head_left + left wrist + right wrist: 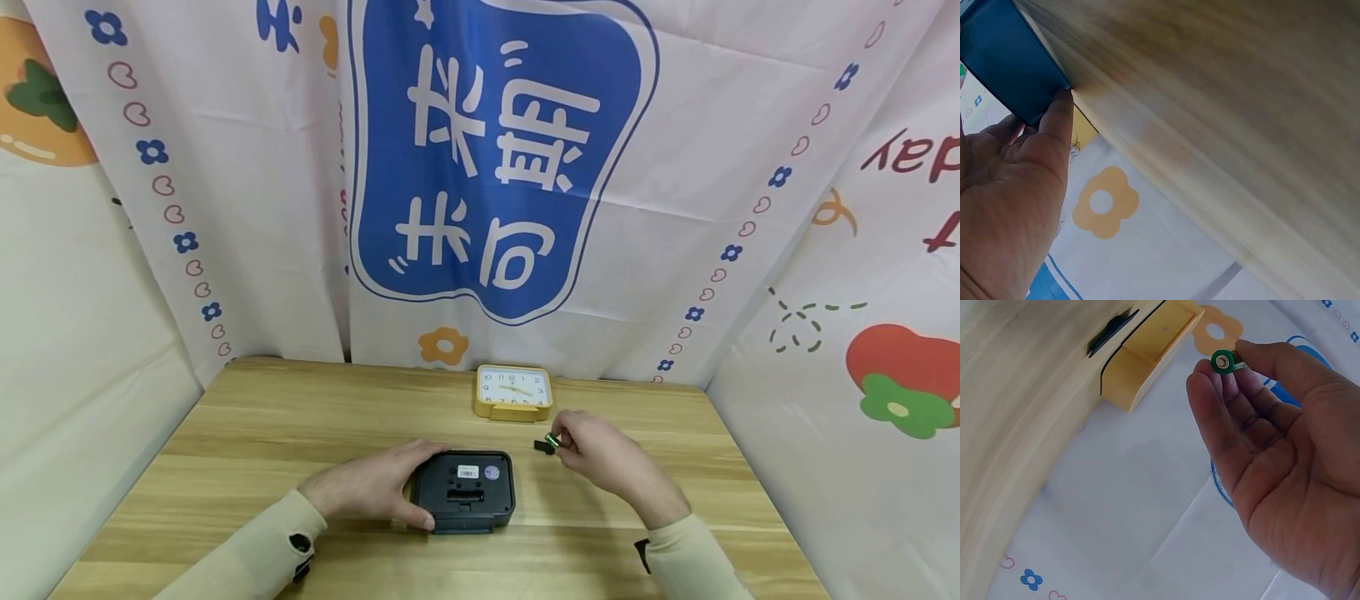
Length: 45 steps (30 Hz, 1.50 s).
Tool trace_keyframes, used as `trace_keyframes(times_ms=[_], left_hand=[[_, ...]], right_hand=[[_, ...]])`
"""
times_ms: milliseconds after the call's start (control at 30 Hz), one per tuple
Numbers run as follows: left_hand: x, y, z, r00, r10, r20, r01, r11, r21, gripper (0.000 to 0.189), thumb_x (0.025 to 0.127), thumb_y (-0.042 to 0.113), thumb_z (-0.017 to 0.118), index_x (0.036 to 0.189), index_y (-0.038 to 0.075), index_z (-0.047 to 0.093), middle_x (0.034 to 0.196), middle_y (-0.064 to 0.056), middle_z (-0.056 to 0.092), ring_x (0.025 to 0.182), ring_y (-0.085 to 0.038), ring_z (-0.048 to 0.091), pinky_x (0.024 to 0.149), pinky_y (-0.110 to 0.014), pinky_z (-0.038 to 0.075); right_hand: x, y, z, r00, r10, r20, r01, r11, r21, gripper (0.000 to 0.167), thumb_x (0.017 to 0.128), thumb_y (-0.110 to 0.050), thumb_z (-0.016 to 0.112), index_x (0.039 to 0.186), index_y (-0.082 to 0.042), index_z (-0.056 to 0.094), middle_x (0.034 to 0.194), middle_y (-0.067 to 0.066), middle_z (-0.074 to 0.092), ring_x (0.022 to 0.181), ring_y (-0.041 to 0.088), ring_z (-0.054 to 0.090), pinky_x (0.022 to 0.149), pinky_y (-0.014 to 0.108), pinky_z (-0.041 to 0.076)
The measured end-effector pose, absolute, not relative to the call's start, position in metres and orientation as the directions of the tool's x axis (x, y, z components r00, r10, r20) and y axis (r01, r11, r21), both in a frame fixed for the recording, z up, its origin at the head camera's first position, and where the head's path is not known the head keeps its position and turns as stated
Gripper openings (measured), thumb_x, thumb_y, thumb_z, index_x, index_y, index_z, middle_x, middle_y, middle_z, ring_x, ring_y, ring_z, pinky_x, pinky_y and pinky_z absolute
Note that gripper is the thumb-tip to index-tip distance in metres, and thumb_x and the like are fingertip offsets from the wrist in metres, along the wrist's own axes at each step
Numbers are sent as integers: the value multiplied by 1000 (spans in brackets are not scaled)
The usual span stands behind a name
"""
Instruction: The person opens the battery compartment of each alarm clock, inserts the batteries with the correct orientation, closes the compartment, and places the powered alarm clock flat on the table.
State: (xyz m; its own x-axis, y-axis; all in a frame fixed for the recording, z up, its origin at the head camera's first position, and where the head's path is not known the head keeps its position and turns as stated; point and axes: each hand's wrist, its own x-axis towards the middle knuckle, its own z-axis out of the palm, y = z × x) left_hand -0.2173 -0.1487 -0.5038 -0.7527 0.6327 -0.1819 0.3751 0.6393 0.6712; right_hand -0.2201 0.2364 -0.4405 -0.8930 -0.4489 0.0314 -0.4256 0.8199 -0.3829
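A dark clock (442, 487) lies face down on the table, its back with a white label and a battery slot (465, 496) turned up. My left hand (378, 483) grips it from the left, thumb at the near corner and fingers at the far edge; the left wrist view shows fingers on the dark casing (1010, 56). Between thumb and fingertips my right hand (600, 450) pinches a green battery (1222, 361), one end facing the right wrist camera. A small black cover (543, 447) lies on the wood just left of that hand.
Behind the hands, a yellow clock (513, 392) stands near the table's back edge, dial facing up and forward. The wooden table (300, 417) meets printed white cloth (262, 208) at the back and sides.
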Motion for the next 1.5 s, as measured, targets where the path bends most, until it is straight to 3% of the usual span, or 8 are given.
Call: trace_keyframes(times_ms=[467, 867, 1167, 1500], left_hand=[[-218, -149, -503, -751, 636, -178, 378, 635, 674, 112, 91, 53, 103, 180, 17, 45, 182, -11, 53, 163, -32, 57, 138, -66, 49], [-219, -149, -504, -748, 641, -171, 385, 630, 675, 112, 91, 56, 102, 180, 17, 46, 180, -8, 54, 162, -29, 58, 138, -64, 50], [-219, -150, -504, -745, 646, -168, 394, 629, 670, 112, 92, 56, 101, 180, 17, 45, 179, -6, 55, 160, -27, 59, 137, -62, 51], [-217, -150, -503, -744, 646, -170, 391, 627, 674, 112, 92, 55, 101, 181, 18, 45, 181, -6, 54, 160, -28, 59, 136, -62, 52]], right_hand=[[-212, 207, -443, -812, -581, 59, -565, 756, -331, 13, 105, 0, 82, 108, -10, 74, 90, -5, 64, 79, 4, 55, 66, 22, 51], [-201, 187, -445, -746, -660, 90, -661, 718, -218, 20, 99, 0, 87, 113, -9, 76, 97, -1, 75, 83, 4, 63, 71, 23, 61], [-194, 171, -448, -735, -673, 86, -676, 716, -172, 19, 101, -5, 90, 111, -14, 76, 109, -2, 81, 89, 4, 69, 75, 23, 64], [-192, 159, -455, -735, -677, 45, -675, 723, -148, 18, 104, -14, 91, 119, -17, 80, 116, -4, 83, 91, 0, 69, 79, 21, 66]])
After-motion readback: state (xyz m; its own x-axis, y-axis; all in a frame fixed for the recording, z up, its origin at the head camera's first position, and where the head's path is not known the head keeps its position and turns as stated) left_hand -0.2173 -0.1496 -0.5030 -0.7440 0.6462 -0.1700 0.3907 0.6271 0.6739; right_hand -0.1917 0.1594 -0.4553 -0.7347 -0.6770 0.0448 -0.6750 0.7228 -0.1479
